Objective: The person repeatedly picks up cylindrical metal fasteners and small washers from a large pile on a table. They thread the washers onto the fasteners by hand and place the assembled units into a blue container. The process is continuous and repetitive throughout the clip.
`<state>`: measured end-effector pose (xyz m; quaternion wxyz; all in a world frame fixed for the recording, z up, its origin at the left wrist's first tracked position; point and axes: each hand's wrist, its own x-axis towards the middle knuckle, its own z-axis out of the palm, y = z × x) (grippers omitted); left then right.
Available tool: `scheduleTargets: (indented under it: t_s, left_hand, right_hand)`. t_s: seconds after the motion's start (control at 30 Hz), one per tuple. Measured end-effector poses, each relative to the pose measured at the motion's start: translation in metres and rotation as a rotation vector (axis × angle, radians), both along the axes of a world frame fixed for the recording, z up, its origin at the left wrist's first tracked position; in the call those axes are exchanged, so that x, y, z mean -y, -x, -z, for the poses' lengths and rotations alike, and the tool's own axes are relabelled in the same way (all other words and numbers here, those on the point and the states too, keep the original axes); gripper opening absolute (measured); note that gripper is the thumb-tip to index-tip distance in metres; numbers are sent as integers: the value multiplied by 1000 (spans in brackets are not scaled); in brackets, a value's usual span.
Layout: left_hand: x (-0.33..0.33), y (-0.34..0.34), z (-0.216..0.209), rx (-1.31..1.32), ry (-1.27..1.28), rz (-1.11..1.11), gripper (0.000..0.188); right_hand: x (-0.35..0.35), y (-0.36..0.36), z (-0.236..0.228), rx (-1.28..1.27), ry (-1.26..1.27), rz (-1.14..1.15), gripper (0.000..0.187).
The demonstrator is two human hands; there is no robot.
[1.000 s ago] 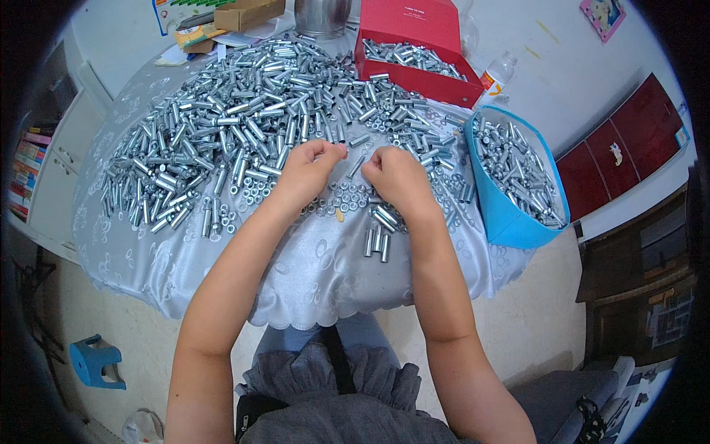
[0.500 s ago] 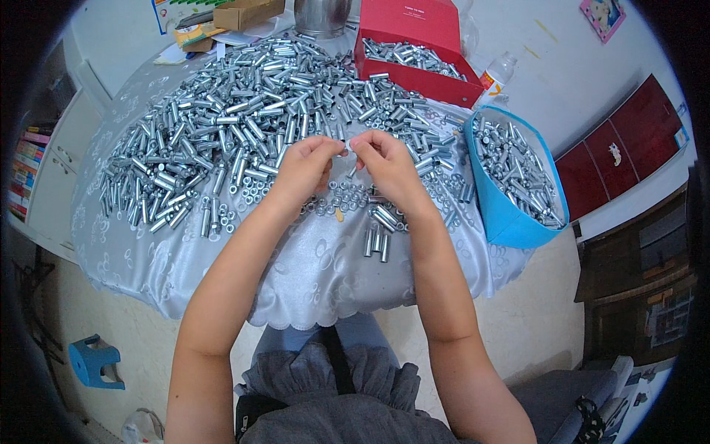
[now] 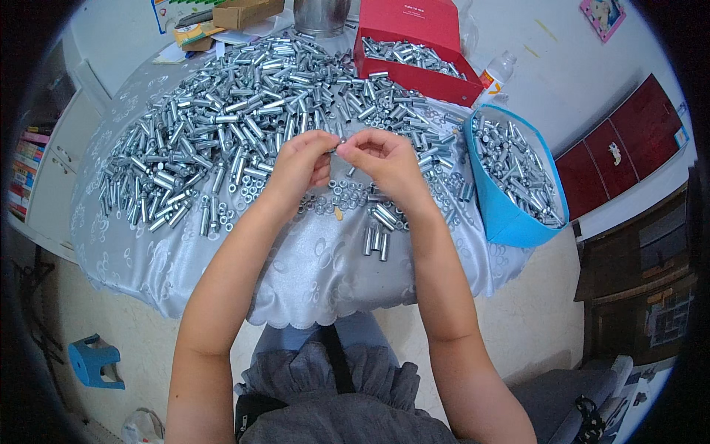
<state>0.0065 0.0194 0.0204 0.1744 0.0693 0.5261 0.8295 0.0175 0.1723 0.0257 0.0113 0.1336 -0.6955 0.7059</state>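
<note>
Over the front of a big heap of silver metal sleeves and bolts [image 3: 244, 111], my two hands meet fingertip to fingertip. My left hand [image 3: 302, 164] is closed in a pinch on a small metal piece [image 3: 342, 140], mostly covered by the fingers. From the other side, my right hand [image 3: 386, 161] pinches the same spot, thumb and forefinger together. Whether the piece is a nut or a bolt end cannot be made out. Loose hex nuts [image 3: 347, 194] lie on the cloth beneath the hands. Several sleeves [image 3: 376, 243] rest near my right wrist.
A blue fabric bin [image 3: 510, 222] full of bolt assemblies stands at the right. Behind is an open red box [image 3: 421, 78] with more metal parts, beside a plastic bottle [image 3: 499, 72]. A metal pot [image 3: 322, 16] and cardboard box [image 3: 246, 13] sit at the back of the cloth-covered table [image 3: 170, 263].
My fingertips have come closer together and shifted slightly left, and the right hand's fingers have turned a little. The heap and the containers stay as they were.
</note>
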Motion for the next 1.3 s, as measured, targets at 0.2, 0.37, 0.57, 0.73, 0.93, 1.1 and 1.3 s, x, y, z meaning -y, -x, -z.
scheduleTargets:
  t_s: [0.2, 0.37, 0.57, 0.73, 0.93, 1.1, 1.3]
  left_hand:
    - [2, 2, 2, -17, 26, 11, 12]
    - [2, 3, 4, -53, 55, 10, 12]
    - [2, 0, 2, -46, 121, -24, 14]
    - [3, -2, -1, 4, 121, -15, 16]
    - [1, -4, -2, 21, 121, 20, 19]
    - [1, -4, 0, -114, 278, -3, 20]
    - [2, 1, 0, -126, 357, -74, 23]
  right_hand:
    - [1, 1, 3, -41, -11, 19, 13]
    - [0, 0, -1, -17, -28, 27, 15]
    - [1, 0, -1, -12, -12, 21, 15]
    - [0, -2, -2, 0, -14, -18, 15]
    - [-2, -3, -5, 55, -49, -70, 18]
    - [-12, 1, -5, -71, -217, -26, 19]
    - [-45, 12, 6, 20, -684, 404, 24]
